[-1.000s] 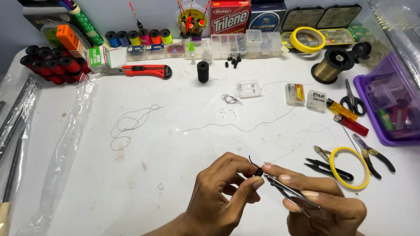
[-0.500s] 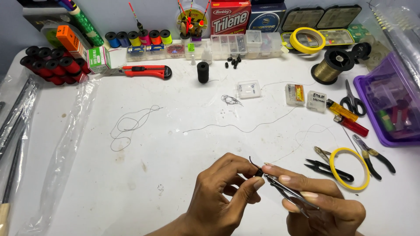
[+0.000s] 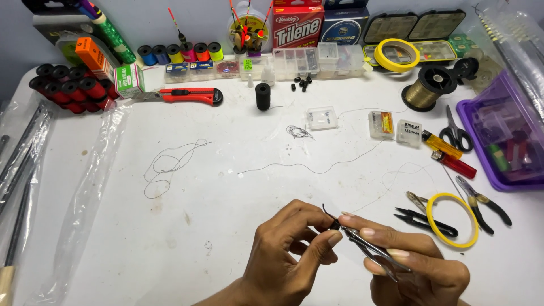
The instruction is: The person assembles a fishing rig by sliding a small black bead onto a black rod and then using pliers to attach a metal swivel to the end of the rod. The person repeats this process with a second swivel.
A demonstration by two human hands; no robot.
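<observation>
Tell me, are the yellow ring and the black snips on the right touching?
Touching: the head view shows the yellow ring lying across the black snips.

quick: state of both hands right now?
Left hand: closed, pinching a small dark piece at its fingertips.
Right hand: closed, holding metal tweezers, tip at that piece.

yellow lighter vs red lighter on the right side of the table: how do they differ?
The yellow lighter lies nearer the back of the table, beside the scissors; the red lighter lies nearer the person, closer to the pliers. They differ in colour, one yellow-orange and one red. Both lie flat on the white table, slanted the same way, close end to end; whether they touch is unclear. Neither hand is near them.
</observation>
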